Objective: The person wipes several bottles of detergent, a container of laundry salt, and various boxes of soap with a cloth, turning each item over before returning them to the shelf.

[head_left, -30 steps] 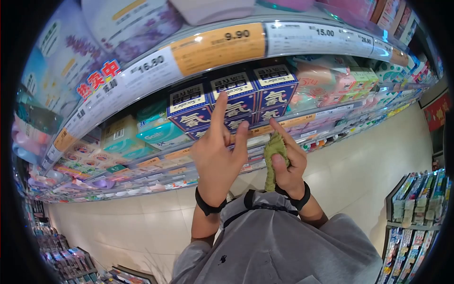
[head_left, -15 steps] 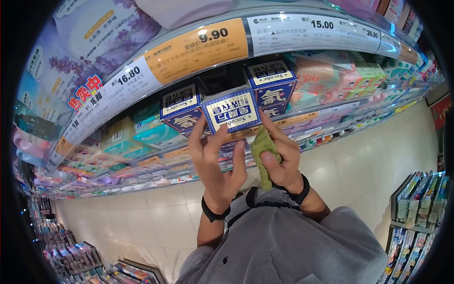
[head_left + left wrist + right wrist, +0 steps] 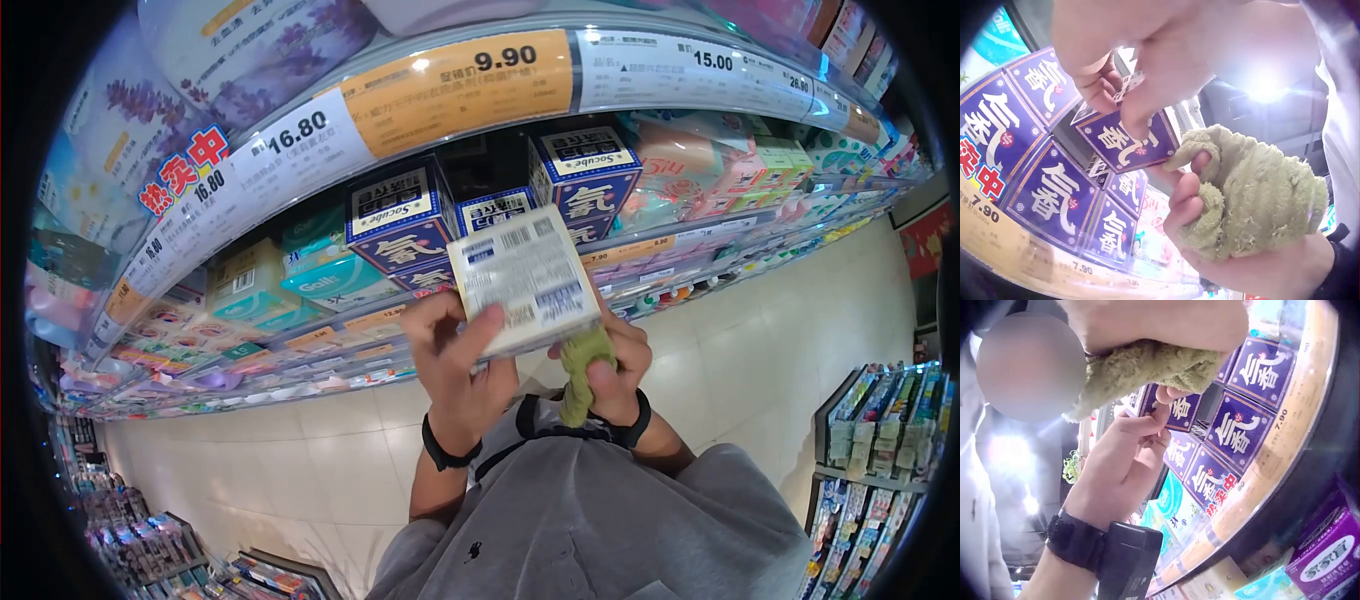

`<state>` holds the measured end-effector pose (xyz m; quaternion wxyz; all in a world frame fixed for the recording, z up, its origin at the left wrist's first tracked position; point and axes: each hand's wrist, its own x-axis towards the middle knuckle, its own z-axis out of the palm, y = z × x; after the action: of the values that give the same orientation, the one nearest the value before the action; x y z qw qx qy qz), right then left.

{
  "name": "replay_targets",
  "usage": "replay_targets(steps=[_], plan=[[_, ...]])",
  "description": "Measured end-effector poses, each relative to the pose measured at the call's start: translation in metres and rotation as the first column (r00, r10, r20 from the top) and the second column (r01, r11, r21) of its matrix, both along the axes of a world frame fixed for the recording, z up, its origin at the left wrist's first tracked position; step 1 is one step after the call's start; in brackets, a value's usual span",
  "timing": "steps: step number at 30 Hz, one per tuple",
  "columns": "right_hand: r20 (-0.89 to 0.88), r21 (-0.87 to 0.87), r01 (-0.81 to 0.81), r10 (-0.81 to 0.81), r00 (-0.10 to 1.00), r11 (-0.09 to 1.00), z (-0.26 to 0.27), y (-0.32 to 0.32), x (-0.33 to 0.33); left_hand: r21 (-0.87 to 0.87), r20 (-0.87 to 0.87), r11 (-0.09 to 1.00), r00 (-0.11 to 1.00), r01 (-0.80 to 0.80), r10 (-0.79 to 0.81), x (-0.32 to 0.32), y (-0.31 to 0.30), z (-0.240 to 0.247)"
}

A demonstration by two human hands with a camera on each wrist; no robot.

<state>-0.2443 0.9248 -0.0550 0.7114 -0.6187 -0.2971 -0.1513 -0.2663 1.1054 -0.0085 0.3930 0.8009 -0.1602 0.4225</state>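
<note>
In the head view a small blue-and-cream box (image 3: 525, 275), its printed barcode panel turned up, is held tilted in front of the shelf. My left hand (image 3: 455, 360) grips its left side, thumb across the near end; the left wrist view shows the dark blue front (image 3: 1107, 147) with white characters. My right hand (image 3: 622, 365) holds a crumpled green cloth (image 3: 580, 375), with fingers at the box's right side. Matching boxes stand to the left (image 3: 400, 215) and right (image 3: 590, 180) on the shelf, with a lower one (image 3: 495, 207) between them.
A curved price rail (image 3: 460, 95) overhangs the boxes. Teal tissue packs (image 3: 330, 280) stand left of them, pink packs (image 3: 675, 165) to the right. Tiled floor (image 3: 350, 450) lies below, and another display rack (image 3: 885, 430) stands at the right.
The middle box came forward out of its row, tipped over and lifted toward me. My left hand went from pointing at it to gripping it; the right hand kept the cloth.
</note>
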Motion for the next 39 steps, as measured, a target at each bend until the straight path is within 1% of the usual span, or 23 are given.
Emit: replay_targets(steps=[3, 4, 7, 8, 11, 12, 14, 15, 16, 17, 19, 20, 22, 25, 26, 29, 30, 32, 34, 36, 37, 38, 39], plan=[[0.122, 0.108, 0.034, -0.047, 0.991, 0.994, 0.006, 0.004, -0.008, -0.024, 0.129, 1.000, 0.992, 0.019, -0.016, -0.005, -0.002, 0.012], [0.148, 0.089, 0.023, -0.036, 0.988, 0.996, 0.007, 0.000, -0.010, -0.003, 0.075, 1.000, 0.997, 0.027, -0.027, -0.011, 0.000, 0.020], [-0.185, 0.155, 0.058, -0.028, 0.982, 0.986, 0.014, -0.007, -0.022, -0.279, 0.046, 0.935, 0.976, 0.217, -0.213, -0.016, 0.008, -0.009], [-0.283, 0.178, 0.085, -0.032, 0.959, 0.980, 0.016, -0.010, -0.022, -0.435, -0.049, 0.839, 0.921, 0.328, -0.385, -0.027, 0.012, -0.012], [-0.546, 0.358, 0.160, 0.067, 0.835, 0.920, 0.019, -0.018, -0.018, -0.685, -0.144, 0.609, 0.744, 0.401, -0.653, -0.042, 0.025, -0.020], [-0.461, 0.300, 0.205, -0.046, 0.886, 0.932, 0.032, -0.008, -0.019, -0.697, -0.140, 0.573, 0.703, 0.430, -0.697, -0.042, 0.027, -0.024], [-0.346, 0.222, 0.247, -0.160, 0.924, 0.943, 0.047, 0.023, -0.024, -0.704, -0.219, 0.581, 0.653, 0.408, -0.725, -0.044, 0.027, -0.027], [-0.269, 0.123, 0.207, -0.168, 0.948, 0.971, 0.053, 0.028, -0.026, -0.706, -0.258, 0.584, 0.623, 0.401, -0.739, -0.045, 0.027, -0.028], [-0.145, -0.057, 0.117, -0.124, 0.982, 0.992, 0.057, 0.027, -0.028, -0.692, -0.274, 0.578, 0.584, 0.433, -0.765, -0.047, 0.028, -0.031], [-0.016, -0.264, 0.044, -0.049, 0.999, 0.964, 0.060, 0.026, -0.029, -0.688, -0.264, 0.576, 0.587, 0.441, -0.765, -0.048, 0.031, -0.032], [0.043, -0.375, -0.029, 0.048, 0.998, 0.927, 0.055, 0.033, -0.026, -0.679, -0.246, 0.578, 0.601, 0.453, -0.760, -0.052, 0.041, -0.034], [-0.068, -0.269, -0.094, 0.079, 0.995, 0.958, 0.047, 0.038, -0.028, -0.612, -0.288, 0.638, 0.619, 0.468, -0.731, -0.053, 0.050, -0.030], [-0.279, -0.031, -0.185, 0.170, 0.945, 0.982, 0.024, 0.050, -0.037, -0.639, -0.348, 0.635, 0.573, 0.435, -0.742, -0.060, 0.061, -0.033], [-0.434, 0.166, -0.089, 0.154, 0.888, 0.982, -0.001, 0.064, -0.055, -0.660, -0.359, 0.622, 0.550, 0.421, -0.754, -0.067, 0.071, -0.041], [-0.406, 0.178, -0.004, 0.077, 0.911, 0.984, -0.005, 0.070, -0.058, -0.664, -0.351, 0.616, 0.552, 0.424, -0.757, -0.069, 0.073, -0.043], [-0.569, 0.120, 0.066, 0.014, 0.822, 0.991, 0.012, 0.078, -0.060, -0.730, -0.270, 0.541, 0.551, 0.418, -0.789, -0.074, 0.074, -0.045], [-0.564, 0.061, 0.062, -0.017, 0.825, 0.996, 0.007, 0.077, -0.059, -0.745, -0.217, 0.504, 0.556, 0.437, -0.803, -0.074, 0.075, -0.045], [-0.637, 0.216, 0.009, 0.134, 0.759, 0.976, 0.000, 0.082, -0.056, -0.768, -0.104, 0.424, 0.559, 0.480, -0.822, -0.073, 0.075, -0.043], [-0.691, 0.295, -0.018, 0.226, 0.687, 0.955, -0.004, 0.083, -0.056, -0.740, -0.085, 0.421, 0.548, 0.525, -0.832, -0.071, 0.075, -0.038], [-0.633, 0.285, -0.034, 0.215, 0.743, 0.958, 0.002, 0.079, -0.056, -0.733, -0.097, 0.442, 0.564, 0.517, -0.820, -0.071, 0.069, -0.036], [-0.604, 0.281, -0.041, 0.210, 0.769, 0.959, 0.008, 0.077, -0.056, -0.710, -0.140, 0.493, 0.586, 0.502, -0.798, -0.072, 0.067, -0.037], [-0.554, 0.170, -0.045, 0.134, 0.822, 0.984, 0.019, 0.069, -0.054, -0.685, -0.181, 0.542, 0.606, 0.488, -0.774, -0.072, 0.063, -0.038], [-0.507, 0.146, -0.063, 0.129, 0.852, 0.987, 0.023, 0.063, -0.054, -0.657, -0.221, 0.588, 0.624, 0.473, -0.749, -0.071, 0.059, -0.039]])
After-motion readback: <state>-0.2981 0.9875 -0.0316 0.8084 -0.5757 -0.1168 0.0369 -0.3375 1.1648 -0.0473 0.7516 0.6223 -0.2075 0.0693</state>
